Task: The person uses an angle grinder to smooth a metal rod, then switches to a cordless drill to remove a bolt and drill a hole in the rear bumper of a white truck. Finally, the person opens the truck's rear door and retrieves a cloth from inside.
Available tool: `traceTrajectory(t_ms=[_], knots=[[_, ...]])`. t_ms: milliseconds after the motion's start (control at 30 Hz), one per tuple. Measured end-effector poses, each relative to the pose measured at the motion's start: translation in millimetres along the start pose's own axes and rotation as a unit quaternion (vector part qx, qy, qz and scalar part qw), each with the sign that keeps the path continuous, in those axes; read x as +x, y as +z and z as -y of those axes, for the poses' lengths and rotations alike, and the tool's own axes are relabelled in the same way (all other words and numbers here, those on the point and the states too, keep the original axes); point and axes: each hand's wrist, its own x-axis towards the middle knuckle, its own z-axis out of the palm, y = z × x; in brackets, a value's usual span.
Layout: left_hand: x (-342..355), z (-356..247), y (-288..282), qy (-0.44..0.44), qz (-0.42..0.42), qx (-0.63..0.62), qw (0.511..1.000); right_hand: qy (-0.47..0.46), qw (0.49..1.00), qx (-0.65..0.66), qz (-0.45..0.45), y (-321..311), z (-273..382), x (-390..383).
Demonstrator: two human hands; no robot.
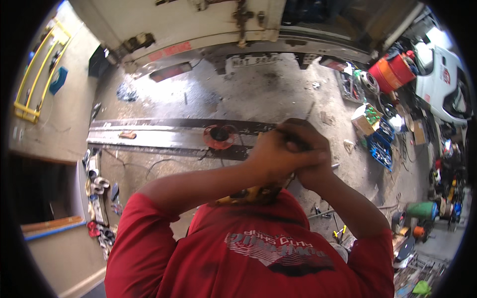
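Observation:
Both my hands come together in front of my chest, over the right end of a long metal panel (164, 138) lying on the floor. My left hand (278, 156) is closed, its fingers curled toward the right. My right hand (313, 149) is closed against it, with bent fingers overlapping the left ones. Something dark shows between them, but its kind is hidden. Below my left forearm, close to my belly, a yellow and black thing (248, 194) is partly covered. A red disc with a dark round centre (218, 136) sits on the panel, left of my hands.
A small orange-brown object (127, 134) lies on the panel. Beyond stands a vehicle's rear (198, 30). At right are a cardboard box (365, 121), a blue tray of tools (381, 151), a red drum (391, 73) and a white car (444, 84). Shoes (98, 184) line the left.

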Motion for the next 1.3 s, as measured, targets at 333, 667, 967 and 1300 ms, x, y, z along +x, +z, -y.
traceTrajectory(t_ms=[333,667,967,1300], knots=[[-6,7,-38,-0.015,0.009,-0.119,0.993,0.194,0.957,0.210,-0.046,-71,19,-5],[-4,-3,-44,-0.067,0.142,-0.246,0.957,0.285,0.905,0.309,-0.066,-41,-7,19],[-19,57,-75,-0.104,0.046,-0.244,0.963,0.418,0.836,0.308,-0.177,-57,-110,-38],[-136,17,-227,0.249,-0.061,-0.504,0.824,0.557,0.808,0.138,-0.132,-13,-193,-132]])
